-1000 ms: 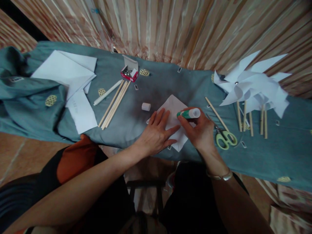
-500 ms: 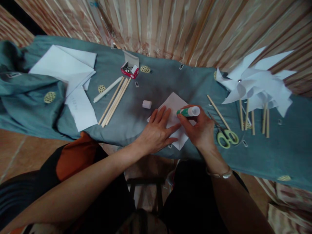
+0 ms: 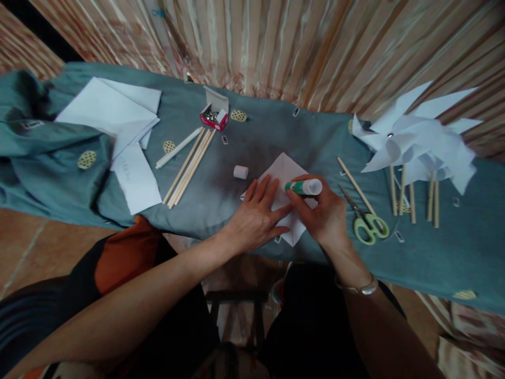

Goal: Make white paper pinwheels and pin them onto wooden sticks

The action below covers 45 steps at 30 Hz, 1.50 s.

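Observation:
A white paper square [image 3: 284,167] lies cornerwise on the cloth-covered table in front of me. My left hand [image 3: 258,213] rests flat on its left part with the fingers spread. In my right hand [image 3: 325,210] is a green and white glue stick [image 3: 303,187], tilted over the paper's middle; its tip is partly hidden by the fingers. The loose white cap [image 3: 240,172] lies on the cloth just beyond my left fingertips. To the right of my right hand are scissors [image 3: 370,226] with light green handles, beside a single wooden stick [image 3: 355,184].
Paper pinwheels [image 3: 414,134] on wooden sticks lie at the right. An opened red box [image 3: 215,118] of small metal pieces stands at the back, near several wooden sticks [image 3: 193,168] and a rolled white paper tube [image 3: 179,147]. White paper sheets [image 3: 110,108] lie at the left on the blue-green cloth [image 3: 189,216].
The whole view has shifted slightly, so things appear a little lower and to the right. Both hands keep nearly the same position on the paper, the glue stick still in my right hand.

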Each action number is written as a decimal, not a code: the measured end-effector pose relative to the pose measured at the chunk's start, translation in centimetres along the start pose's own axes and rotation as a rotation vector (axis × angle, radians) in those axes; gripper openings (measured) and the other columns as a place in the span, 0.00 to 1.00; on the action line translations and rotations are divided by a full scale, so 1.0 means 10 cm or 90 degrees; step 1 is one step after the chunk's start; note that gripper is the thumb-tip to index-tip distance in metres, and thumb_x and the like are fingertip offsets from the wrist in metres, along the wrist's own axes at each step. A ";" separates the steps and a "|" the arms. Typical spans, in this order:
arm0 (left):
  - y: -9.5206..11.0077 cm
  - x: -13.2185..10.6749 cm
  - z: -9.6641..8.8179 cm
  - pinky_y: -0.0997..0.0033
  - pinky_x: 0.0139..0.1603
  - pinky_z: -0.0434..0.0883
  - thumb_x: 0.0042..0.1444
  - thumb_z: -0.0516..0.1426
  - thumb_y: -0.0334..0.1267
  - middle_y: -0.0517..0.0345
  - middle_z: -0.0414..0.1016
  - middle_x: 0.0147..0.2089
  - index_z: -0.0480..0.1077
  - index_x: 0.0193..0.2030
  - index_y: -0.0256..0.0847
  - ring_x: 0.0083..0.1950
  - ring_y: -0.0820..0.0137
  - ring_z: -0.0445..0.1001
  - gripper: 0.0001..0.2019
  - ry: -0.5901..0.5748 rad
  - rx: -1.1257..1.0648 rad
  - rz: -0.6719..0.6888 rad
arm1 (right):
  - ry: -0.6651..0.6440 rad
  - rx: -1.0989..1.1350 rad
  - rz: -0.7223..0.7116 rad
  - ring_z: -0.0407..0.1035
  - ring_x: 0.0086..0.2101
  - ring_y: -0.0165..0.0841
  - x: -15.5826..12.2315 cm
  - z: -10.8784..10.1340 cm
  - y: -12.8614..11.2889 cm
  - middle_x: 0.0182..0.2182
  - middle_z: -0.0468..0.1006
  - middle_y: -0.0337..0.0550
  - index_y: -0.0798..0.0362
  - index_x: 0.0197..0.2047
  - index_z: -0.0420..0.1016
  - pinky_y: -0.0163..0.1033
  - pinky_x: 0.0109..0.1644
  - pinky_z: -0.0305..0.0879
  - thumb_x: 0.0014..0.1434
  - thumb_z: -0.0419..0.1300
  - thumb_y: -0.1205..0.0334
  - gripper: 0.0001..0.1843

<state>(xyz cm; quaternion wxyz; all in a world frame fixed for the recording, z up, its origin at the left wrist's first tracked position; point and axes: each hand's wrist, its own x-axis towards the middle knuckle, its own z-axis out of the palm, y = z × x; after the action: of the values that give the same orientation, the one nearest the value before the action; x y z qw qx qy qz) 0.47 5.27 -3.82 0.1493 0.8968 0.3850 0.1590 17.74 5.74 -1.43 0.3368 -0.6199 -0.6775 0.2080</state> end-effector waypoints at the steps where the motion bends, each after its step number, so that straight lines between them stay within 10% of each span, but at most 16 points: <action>1: 0.00 0.00 0.00 0.35 0.67 0.49 0.58 0.57 0.50 0.43 0.49 0.72 0.65 0.60 0.47 0.72 0.43 0.45 0.24 0.001 0.001 0.001 | -0.004 0.002 -0.001 0.76 0.36 0.39 0.00 0.00 -0.01 0.40 0.80 0.43 0.48 0.45 0.73 0.43 0.39 0.70 0.58 0.60 0.52 0.13; 45: -0.01 -0.01 0.01 0.36 0.66 0.52 0.60 0.53 0.53 0.42 0.49 0.72 0.64 0.62 0.48 0.72 0.42 0.45 0.25 -0.003 0.033 0.003 | -0.022 0.008 -0.079 0.76 0.39 0.38 -0.15 -0.10 0.02 0.40 0.80 0.42 0.49 0.45 0.72 0.43 0.44 0.72 0.58 0.60 0.58 0.11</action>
<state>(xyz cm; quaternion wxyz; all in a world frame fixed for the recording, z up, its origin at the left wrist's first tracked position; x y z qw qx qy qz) 0.35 5.24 -3.97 0.1266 0.9018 0.3863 0.1470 18.58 4.19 -1.16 0.3407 -0.5712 -0.7190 0.2017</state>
